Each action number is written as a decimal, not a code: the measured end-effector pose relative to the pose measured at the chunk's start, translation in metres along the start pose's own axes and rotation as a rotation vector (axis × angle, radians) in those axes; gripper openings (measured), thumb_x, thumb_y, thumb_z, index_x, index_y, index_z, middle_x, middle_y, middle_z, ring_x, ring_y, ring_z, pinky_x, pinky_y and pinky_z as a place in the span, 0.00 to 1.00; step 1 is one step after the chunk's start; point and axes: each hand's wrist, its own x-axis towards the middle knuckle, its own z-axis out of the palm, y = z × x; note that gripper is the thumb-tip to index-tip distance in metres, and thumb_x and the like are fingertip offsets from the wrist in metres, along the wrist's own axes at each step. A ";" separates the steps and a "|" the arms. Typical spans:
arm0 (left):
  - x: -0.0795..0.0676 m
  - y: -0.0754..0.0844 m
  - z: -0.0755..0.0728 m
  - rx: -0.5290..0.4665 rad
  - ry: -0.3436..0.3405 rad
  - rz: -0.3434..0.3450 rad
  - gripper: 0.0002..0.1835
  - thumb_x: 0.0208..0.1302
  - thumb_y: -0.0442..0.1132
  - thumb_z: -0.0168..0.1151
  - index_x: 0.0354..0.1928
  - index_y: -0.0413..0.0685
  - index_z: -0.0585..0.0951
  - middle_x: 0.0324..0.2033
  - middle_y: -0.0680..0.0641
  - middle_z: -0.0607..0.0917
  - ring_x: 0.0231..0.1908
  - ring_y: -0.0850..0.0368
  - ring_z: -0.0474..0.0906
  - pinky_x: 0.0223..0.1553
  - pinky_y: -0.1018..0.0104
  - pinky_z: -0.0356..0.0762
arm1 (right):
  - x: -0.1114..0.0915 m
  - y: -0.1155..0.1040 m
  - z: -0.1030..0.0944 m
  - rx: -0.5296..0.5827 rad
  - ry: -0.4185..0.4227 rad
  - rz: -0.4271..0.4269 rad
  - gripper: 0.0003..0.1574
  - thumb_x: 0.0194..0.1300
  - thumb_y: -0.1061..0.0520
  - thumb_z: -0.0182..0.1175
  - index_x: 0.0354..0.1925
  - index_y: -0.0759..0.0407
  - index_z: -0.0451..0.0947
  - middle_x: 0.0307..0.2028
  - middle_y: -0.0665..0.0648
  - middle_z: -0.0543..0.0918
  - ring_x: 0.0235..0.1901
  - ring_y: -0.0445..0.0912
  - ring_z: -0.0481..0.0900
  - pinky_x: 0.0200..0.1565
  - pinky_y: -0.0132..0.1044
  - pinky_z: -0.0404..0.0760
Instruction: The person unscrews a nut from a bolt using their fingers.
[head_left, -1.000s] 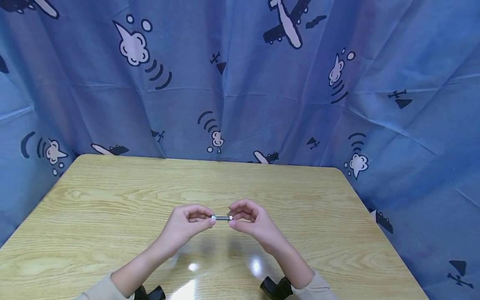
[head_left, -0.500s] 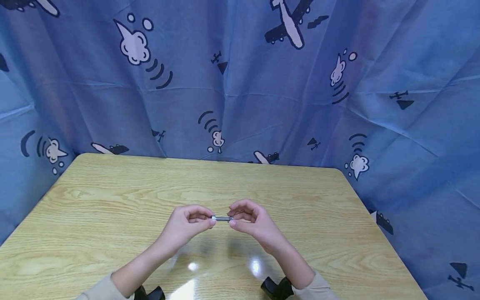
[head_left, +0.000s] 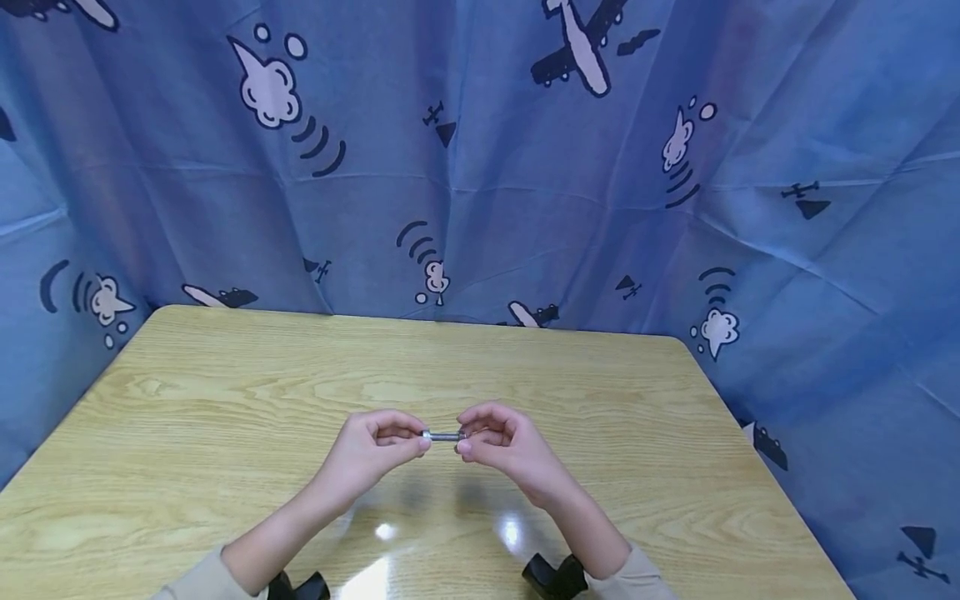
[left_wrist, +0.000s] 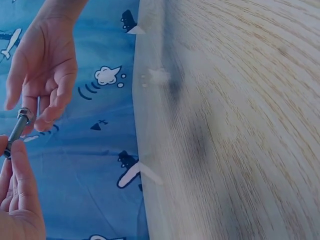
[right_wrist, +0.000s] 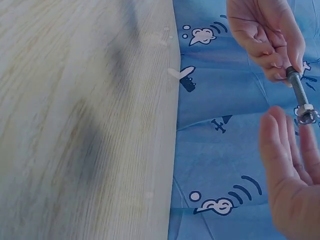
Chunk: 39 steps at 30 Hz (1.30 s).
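A metal bolt lies level between my two hands, over the table. My left hand pinches its head end between thumb and fingertips; the threaded shank points toward the other hand. Near the bolt's far end sits a hex nut, beside the fingertips of my right hand. In both wrist views the right thumb and fingers stand apart around the nut, with a fingertip right at it.
The wood-grain table extends around the hands. A blue printed curtain hangs behind it and along both sides. Black wrist mounts show at both forearms, below light sleeves.
My right fingers have shifted slightly at the nut end, and the nut shows less clearly between them in the head view. My left hand keeps its grip on the bolt's head.
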 end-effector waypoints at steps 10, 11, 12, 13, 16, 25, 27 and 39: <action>0.000 0.000 -0.001 0.003 0.002 0.005 0.15 0.55 0.38 0.68 0.40 0.34 0.81 0.33 0.43 0.85 0.34 0.53 0.83 0.37 0.66 0.80 | 0.001 0.000 0.000 -0.004 -0.006 0.010 0.22 0.61 0.62 0.61 0.50 0.75 0.69 0.39 0.56 0.80 0.36 0.42 0.82 0.43 0.38 0.81; 0.000 -0.001 -0.001 0.003 0.003 0.005 0.15 0.55 0.38 0.68 0.40 0.34 0.81 0.33 0.43 0.85 0.34 0.52 0.83 0.37 0.66 0.80 | 0.000 0.000 0.000 0.000 -0.009 0.004 0.24 0.60 0.63 0.62 0.51 0.75 0.69 0.40 0.55 0.79 0.37 0.42 0.81 0.43 0.37 0.80; 0.000 -0.001 -0.001 0.002 0.004 0.004 0.15 0.55 0.38 0.68 0.40 0.34 0.81 0.32 0.43 0.85 0.34 0.51 0.83 0.37 0.66 0.80 | 0.000 0.000 0.000 0.003 -0.011 0.001 0.25 0.59 0.63 0.62 0.52 0.75 0.68 0.40 0.56 0.79 0.37 0.42 0.81 0.43 0.37 0.80; 0.000 -0.001 -0.001 0.002 0.005 0.003 0.15 0.55 0.37 0.68 0.40 0.33 0.81 0.32 0.43 0.85 0.34 0.50 0.83 0.37 0.66 0.80 | 0.000 0.000 0.000 0.005 -0.011 0.004 0.26 0.60 0.63 0.62 0.53 0.74 0.68 0.40 0.56 0.79 0.37 0.43 0.81 0.42 0.37 0.81; 0.000 -0.001 -0.001 -0.001 0.008 -0.002 0.14 0.55 0.37 0.68 0.40 0.33 0.81 0.32 0.43 0.85 0.34 0.48 0.83 0.37 0.66 0.80 | 0.001 0.001 0.001 0.006 -0.015 0.019 0.25 0.63 0.60 0.59 0.52 0.76 0.67 0.36 0.56 0.80 0.35 0.43 0.82 0.41 0.40 0.82; 0.000 -0.002 -0.002 -0.006 -0.008 0.016 0.16 0.55 0.37 0.68 0.41 0.32 0.80 0.33 0.42 0.85 0.36 0.46 0.83 0.37 0.66 0.80 | 0.000 0.001 0.000 -0.042 -0.006 -0.009 0.22 0.58 0.66 0.62 0.49 0.77 0.70 0.37 0.55 0.79 0.34 0.41 0.81 0.40 0.34 0.81; 0.000 -0.002 -0.002 -0.011 -0.010 0.018 0.17 0.55 0.38 0.68 0.41 0.31 0.80 0.34 0.41 0.85 0.36 0.46 0.83 0.38 0.66 0.80 | 0.000 0.001 0.001 -0.040 -0.004 -0.001 0.22 0.59 0.65 0.62 0.49 0.75 0.70 0.36 0.54 0.79 0.34 0.41 0.81 0.40 0.34 0.81; -0.001 -0.002 -0.002 -0.010 -0.009 0.021 0.16 0.55 0.39 0.68 0.41 0.33 0.80 0.34 0.42 0.85 0.36 0.48 0.83 0.37 0.67 0.80 | 0.000 0.000 0.001 -0.050 0.029 -0.025 0.20 0.58 0.66 0.62 0.47 0.75 0.71 0.37 0.53 0.79 0.35 0.40 0.80 0.40 0.34 0.80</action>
